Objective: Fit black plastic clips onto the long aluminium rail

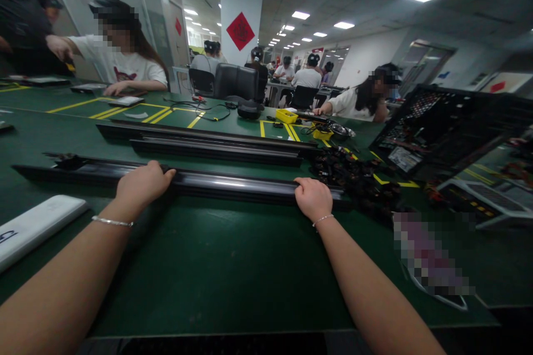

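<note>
A long black rail (233,183) with a shiny channel along its length lies across the green table in front of me. My left hand (144,186) is closed over it left of the middle, thumb toward the right. Nearer its right end, my right hand (314,198) has its fingers curled over the same rail. A small dark part (66,161) sits at the rail's left end; its kind is unclear. Two more black rails, a longer one (200,132) and a shorter one (216,151), lie just behind.
Dark small parts (358,177) are heaped at the right, before an open black computer case (445,133). A white power bank-like block (41,227) lies at the left. Yellow trays (287,116) and cables stand farther back. Several people (129,61) sit across and beyond.
</note>
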{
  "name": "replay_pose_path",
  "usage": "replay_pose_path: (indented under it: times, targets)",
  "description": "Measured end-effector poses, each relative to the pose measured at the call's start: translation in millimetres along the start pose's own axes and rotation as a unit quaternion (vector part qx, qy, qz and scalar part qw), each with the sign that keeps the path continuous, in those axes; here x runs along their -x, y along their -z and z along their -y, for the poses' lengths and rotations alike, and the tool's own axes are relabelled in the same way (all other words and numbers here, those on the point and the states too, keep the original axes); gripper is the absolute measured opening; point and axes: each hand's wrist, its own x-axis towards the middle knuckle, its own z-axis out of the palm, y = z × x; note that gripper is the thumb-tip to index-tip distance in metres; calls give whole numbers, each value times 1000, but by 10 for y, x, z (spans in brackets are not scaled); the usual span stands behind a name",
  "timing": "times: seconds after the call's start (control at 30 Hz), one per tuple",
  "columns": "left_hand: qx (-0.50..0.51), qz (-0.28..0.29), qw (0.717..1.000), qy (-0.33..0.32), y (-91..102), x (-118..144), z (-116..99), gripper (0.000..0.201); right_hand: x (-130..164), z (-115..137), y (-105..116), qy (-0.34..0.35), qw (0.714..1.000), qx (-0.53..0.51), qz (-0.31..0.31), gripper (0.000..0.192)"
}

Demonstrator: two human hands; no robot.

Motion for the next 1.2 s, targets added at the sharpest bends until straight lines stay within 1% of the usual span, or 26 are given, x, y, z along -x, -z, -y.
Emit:
replay_pose_path:
  times: [0.23,0.57,0.7,0.77,0.83,0.9,1.0,1.1,1.2]
  targets:
    - [6,-9,1000,2,15,25,-10,66,-1,-2,3,1,1000,-3,0,33]
    - [6,-2,1000,-10,14,74,-117,63,-3,2,1,-3,1000,-6,3,33]
    - [12,4,1000,-16,-8,26,-51,69,0,1,3,0,1000,-3,1,33]
    - [21,5,999,-31,-25,-19,9,70,2,-1,1,0,1000,1,0,33]
    - [30,-2,998,-63,-43,-62,61,65,1,-2,-2,0,1000,6,0,34]
    - [32,-12,997,-76,-54,-85,83,61,0,-1,-3,1,1000,9,-2,34]
    - [36,-17,997,-70,-52,-66,46,59,-1,2,-1,2,1000,10,-2,34]
    - [42,-16,996,-78,-39,-17,-29,56,0,2,1,3,1000,10,-2,33]
    - [40,-14,996,-81,-33,13,-74,57,1,-1,-1,4,1000,5,-5,33]
